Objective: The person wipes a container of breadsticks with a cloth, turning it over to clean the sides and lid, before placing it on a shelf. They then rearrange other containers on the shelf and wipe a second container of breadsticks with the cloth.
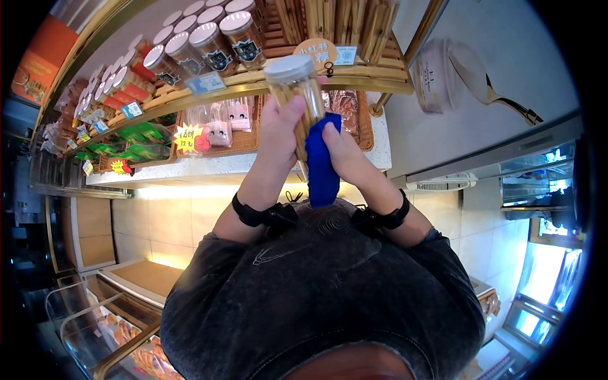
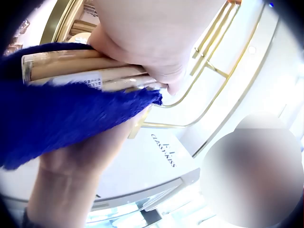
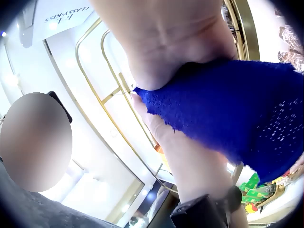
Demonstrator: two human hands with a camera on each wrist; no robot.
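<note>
In the head view a tall clear jar (image 1: pixel 308 88) with a white lid, full of long stick-shaped snacks, is held up at a tilt before the shelf. My left hand (image 1: pixel 280 130) grips the jar below its lid, thumb across the front. On the other side my right hand (image 1: pixel 345 152) holds a blue cloth (image 1: pixel 323 168) against the jar, its thumb over the cloth. The cloth hangs down past the jar's lower part. In the left wrist view the jar's base and a white label (image 2: pixel 88 80) show above the cloth. Cloth hides the jar in the right wrist view.
Rows of white-lidded jars (image 1: pixel 206 38) stand on the wooden shelf (image 1: pixel 272 79), behind price tags. More stick snacks (image 1: pixel 351 25) are upright at its right. Below, wicker baskets (image 1: pixel 253 139) hold bagged goods on a counter. A white cabinet (image 1: pixel 494 69) is at the right.
</note>
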